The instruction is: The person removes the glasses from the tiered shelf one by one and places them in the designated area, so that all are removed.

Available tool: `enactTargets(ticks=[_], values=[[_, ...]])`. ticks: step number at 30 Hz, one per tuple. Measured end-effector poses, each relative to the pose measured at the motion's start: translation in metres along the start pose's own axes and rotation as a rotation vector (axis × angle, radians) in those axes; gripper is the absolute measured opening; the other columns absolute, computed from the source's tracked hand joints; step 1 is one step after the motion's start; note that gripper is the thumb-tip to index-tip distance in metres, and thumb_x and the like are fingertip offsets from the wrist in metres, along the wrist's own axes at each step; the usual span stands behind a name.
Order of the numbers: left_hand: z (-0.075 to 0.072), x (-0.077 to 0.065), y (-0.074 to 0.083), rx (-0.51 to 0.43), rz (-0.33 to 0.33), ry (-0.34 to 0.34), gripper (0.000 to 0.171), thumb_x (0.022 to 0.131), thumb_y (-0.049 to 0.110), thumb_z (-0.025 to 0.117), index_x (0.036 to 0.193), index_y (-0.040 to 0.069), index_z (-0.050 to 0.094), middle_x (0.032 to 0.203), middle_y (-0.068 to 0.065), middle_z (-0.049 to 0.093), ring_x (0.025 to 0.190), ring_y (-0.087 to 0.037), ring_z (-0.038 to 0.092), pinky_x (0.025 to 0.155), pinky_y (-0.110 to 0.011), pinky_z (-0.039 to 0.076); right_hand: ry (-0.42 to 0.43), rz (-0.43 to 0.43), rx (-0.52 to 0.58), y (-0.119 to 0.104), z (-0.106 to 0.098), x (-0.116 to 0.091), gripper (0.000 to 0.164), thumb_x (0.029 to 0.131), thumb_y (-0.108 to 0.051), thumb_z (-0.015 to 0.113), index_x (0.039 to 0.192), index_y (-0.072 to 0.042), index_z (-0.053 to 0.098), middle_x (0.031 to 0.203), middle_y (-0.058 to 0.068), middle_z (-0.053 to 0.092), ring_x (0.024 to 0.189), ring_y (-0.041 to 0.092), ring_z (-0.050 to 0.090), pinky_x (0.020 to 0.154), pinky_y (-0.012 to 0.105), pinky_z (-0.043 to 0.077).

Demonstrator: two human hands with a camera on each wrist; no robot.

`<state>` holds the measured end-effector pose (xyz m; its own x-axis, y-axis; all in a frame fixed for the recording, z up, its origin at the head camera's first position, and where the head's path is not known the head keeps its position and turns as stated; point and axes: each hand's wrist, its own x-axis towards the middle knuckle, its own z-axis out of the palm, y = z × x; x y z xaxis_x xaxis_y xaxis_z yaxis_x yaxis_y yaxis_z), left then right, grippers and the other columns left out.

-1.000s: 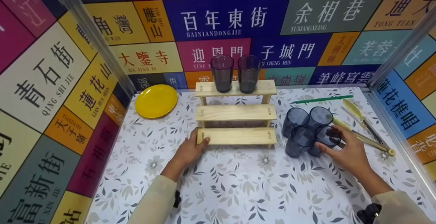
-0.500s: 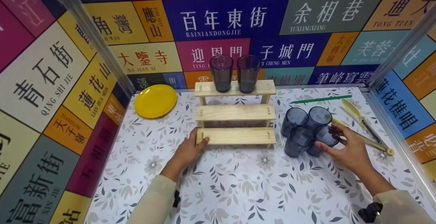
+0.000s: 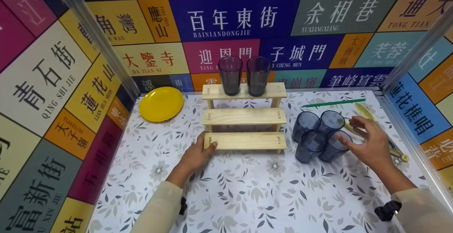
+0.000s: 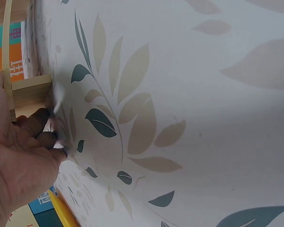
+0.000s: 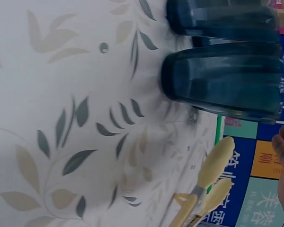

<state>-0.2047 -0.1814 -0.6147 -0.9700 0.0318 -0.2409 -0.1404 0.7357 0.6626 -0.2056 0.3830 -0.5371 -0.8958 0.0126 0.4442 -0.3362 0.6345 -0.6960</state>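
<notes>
Pinching the left end of the pale wooden three-tier rack (image 3: 244, 116) with left grip (image 3: 194, 156); holding right grip (image 3: 370, 147) spread beside four translucent blue-grey tumblers (image 3: 317, 141), clustered upright right of the rack.

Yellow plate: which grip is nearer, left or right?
Left. The left grip is in front and right of the yellow plate; the right grip is across the wooden rack, by four glasses.

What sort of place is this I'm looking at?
Likely a small work booth: printed walls stand behind and on both sides of the leaf-patterned tabletop, with corner posts between.
</notes>
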Motion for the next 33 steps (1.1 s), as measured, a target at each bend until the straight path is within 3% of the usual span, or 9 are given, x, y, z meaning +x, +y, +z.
enactTargets(ticks=[11, 15, 18, 21, 23, 25, 28, 30, 33], values=[[0.000, -0.002, 0.001, -0.019, -0.016, -0.012, 0.093, 0.108, 0.077, 0.047, 0.179, 0.024, 0.018, 0.171, -0.030, 0.045, 0.157, -0.054, 0.044, 0.129, -0.068, 0.036, 0.000, -0.066, -0.068, -0.022, 0.008, 0.032, 0.082, 0.085, -0.018, 0.098, 0.158, -0.015, 0.061, 0.148, 0.016, 0.067, 0.130, -0.018, 0.052, 0.107, -0.001, 0.040], [0.001, -0.001, 0.001, -0.020, -0.011, -0.009, 0.093, 0.108, 0.077, 0.047, 0.179, 0.024, 0.018, 0.172, -0.029, 0.044, 0.158, -0.054, 0.043, 0.129, -0.068, 0.035, -0.002, -0.107, -0.098, -0.030, 0.015, 0.046, 0.081, 0.086, -0.021, 0.097, 0.158, -0.012, 0.060, 0.147, 0.016, 0.068, 0.135, 0.012, 0.064, 0.109, 0.000, 0.039], [0.000, -0.001, 0.000, -0.019, -0.011, -0.009, 0.094, 0.107, 0.077, 0.046, 0.179, 0.024, 0.017, 0.172, -0.028, 0.044, 0.160, -0.053, 0.041, 0.130, -0.067, 0.034, 0.007, -0.155, -0.123, -0.036, 0.025, 0.056, 0.080, 0.085, -0.023, 0.097, 0.155, -0.007, 0.062, 0.143, 0.019, 0.070, 0.129, 0.037, 0.068, 0.106, -0.001, 0.038], [0.002, -0.001, 0.000, -0.020, -0.009, -0.008, 0.095, 0.108, 0.077, 0.046, 0.179, 0.022, 0.017, 0.171, -0.029, 0.046, 0.159, -0.053, 0.042, 0.129, -0.067, 0.035, -0.003, -0.165, -0.125, -0.043, 0.034, 0.062, 0.081, 0.085, -0.024, 0.097, 0.155, -0.006, 0.061, 0.144, 0.020, 0.070, 0.129, 0.044, 0.069, 0.106, 0.001, 0.038], [0.002, 0.000, 0.000, -0.023, -0.015, -0.008, 0.095, 0.108, 0.077, 0.047, 0.179, 0.022, 0.016, 0.171, -0.029, 0.046, 0.160, -0.052, 0.042, 0.130, -0.066, 0.036, -0.032, -0.139, -0.111, -0.048, 0.039, 0.064, 0.082, 0.087, -0.025, 0.096, 0.158, -0.010, 0.060, 0.148, 0.018, 0.068, 0.134, 0.042, 0.068, 0.112, 0.012, 0.045], [0.002, 0.000, 0.000, -0.025, -0.023, -0.012, 0.096, 0.107, 0.077, 0.047, 0.180, 0.023, 0.016, 0.171, -0.029, 0.045, 0.160, -0.052, 0.042, 0.130, -0.065, 0.035, -0.065, -0.119, -0.106, -0.054, 0.044, 0.065, 0.083, 0.090, -0.026, 0.094, 0.162, -0.012, 0.056, 0.152, 0.017, 0.065, 0.139, 0.043, 0.064, 0.118, 0.033, 0.051], [0.002, 0.001, 0.000, -0.026, -0.043, -0.017, 0.096, 0.107, 0.079, 0.047, 0.180, 0.025, 0.014, 0.173, -0.027, 0.043, 0.162, -0.050, 0.040, 0.132, -0.064, 0.033, -0.112, -0.111, -0.103, -0.061, 0.051, 0.068, 0.086, 0.092, -0.028, 0.092, 0.166, -0.012, 0.050, 0.156, 0.019, 0.062, 0.143, 0.044, 0.060, 0.115, 0.064, 0.050], [0.002, 0.001, 0.001, -0.022, -0.047, -0.016, 0.096, 0.107, 0.079, 0.046, 0.180, 0.025, 0.014, 0.174, -0.027, 0.042, 0.162, -0.050, 0.039, 0.132, -0.064, 0.033, -0.131, -0.120, -0.113, -0.065, 0.056, 0.071, 0.089, 0.093, -0.030, 0.091, 0.168, -0.009, 0.048, 0.158, 0.020, 0.061, 0.145, 0.045, 0.058, 0.113, 0.071, 0.048], [0.002, 0.000, 0.001, -0.014, -0.035, -0.010, 0.096, 0.107, 0.079, 0.045, 0.180, 0.023, 0.016, 0.172, -0.029, 0.043, 0.161, -0.052, 0.040, 0.132, -0.065, 0.033, -0.147, -0.125, -0.122, -0.069, 0.063, 0.077, 0.091, 0.094, -0.033, 0.091, 0.168, -0.007, 0.046, 0.159, 0.021, 0.060, 0.146, 0.045, 0.057, 0.115, 0.073, 0.046]])
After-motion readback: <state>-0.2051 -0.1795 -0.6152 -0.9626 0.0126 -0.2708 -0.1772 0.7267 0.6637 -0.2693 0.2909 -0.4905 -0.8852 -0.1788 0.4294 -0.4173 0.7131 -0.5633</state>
